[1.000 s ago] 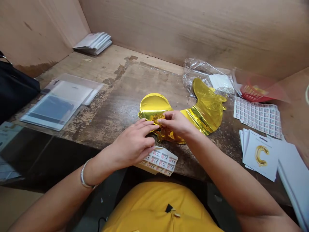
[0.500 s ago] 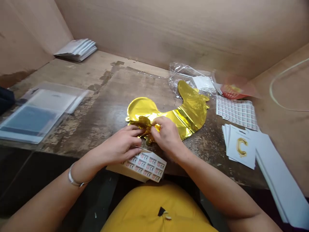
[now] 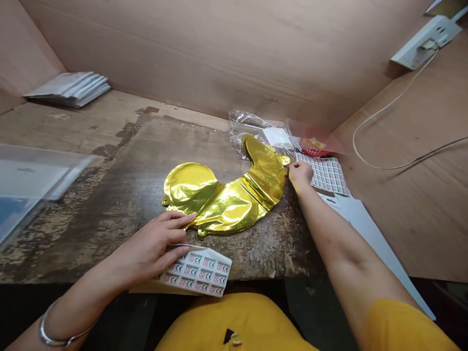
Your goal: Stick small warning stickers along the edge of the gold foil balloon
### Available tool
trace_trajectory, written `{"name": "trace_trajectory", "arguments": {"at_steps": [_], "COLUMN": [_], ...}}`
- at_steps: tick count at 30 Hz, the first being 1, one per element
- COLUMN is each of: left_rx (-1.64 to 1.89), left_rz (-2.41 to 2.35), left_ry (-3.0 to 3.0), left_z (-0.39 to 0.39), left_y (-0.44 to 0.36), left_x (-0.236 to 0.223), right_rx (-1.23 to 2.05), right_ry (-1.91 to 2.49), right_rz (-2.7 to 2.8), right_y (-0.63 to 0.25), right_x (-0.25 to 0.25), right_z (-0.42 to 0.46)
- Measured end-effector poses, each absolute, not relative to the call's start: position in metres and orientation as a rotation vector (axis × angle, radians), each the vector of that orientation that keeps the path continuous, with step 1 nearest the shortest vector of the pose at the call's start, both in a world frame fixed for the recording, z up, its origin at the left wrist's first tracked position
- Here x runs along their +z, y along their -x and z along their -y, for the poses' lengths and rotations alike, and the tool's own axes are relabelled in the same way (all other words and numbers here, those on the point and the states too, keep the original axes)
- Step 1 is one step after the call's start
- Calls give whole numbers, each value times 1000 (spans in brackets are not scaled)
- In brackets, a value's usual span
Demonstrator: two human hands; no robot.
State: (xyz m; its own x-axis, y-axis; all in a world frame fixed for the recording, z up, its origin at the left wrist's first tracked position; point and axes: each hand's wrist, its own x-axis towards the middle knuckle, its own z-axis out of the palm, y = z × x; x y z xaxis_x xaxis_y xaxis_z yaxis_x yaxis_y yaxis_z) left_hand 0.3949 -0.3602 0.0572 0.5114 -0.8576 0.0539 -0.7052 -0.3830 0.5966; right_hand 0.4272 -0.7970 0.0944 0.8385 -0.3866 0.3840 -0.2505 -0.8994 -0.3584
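A flat gold foil balloon lies curved on the worn table. My left hand keeps a sheet of CE stickers in its grip at the table's front edge, the thumb over the sheet. Its forefinger rests on the balloon's lower left edge. At the balloon's right end, my right hand is closed in a pinch at a small tab on the edge. The fingertips partly hide what they grip.
Behind the balloon are a clear plastic bag and a red basket. Another sticker sheet and white card lie right. Plastic sleeves and stacked packets are left. A cable hangs from a power strip.
My right hand has moved from beside my left hand to the balloon's right end. The balloon's left part now lies flatter. The view has turned right.
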Motion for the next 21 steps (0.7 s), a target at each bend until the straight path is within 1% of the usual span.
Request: {"name": "trace_trajectory", "arguments": {"at_steps": [3,4,5,6,8,10,12,15,18,21], "left_rx": [-381,-382,-379,-376,-380,-451,-583,-747,-784,-738], "left_rz": [1270,1265,1253,1218,1061,834,564,214,65,19], "left_ry": [-2202,-2185,-2157,-2126,-2045,-1941,-1817,-1584,-1382,-1345], "left_z": [360,360,359,358,358,360,363,367,367,369], "left_y": [-396,-395,-393,-390,-382,-369,-355,-336,-324,-317], "left_x": [63,67,72,77,87,93,94,87,76,67], "right_rx": [-768,-783,-794,-693,-381,-146,19,208,413,538], "right_ry": [2670,2655,2625,2613,2556,2471,2396,2247,2056,1959], "right_rz": [-575,-525,-332,-94,318,437,350,125,4,-23], "right_y": [-410,-399,-384,-368,-333,-305,-290,-289,-295,-297], "right_x": [99,102,106,110,118,121,117,107,103,103], "right_z": [754,730,703,675,625,591,578,583,595,600]}}
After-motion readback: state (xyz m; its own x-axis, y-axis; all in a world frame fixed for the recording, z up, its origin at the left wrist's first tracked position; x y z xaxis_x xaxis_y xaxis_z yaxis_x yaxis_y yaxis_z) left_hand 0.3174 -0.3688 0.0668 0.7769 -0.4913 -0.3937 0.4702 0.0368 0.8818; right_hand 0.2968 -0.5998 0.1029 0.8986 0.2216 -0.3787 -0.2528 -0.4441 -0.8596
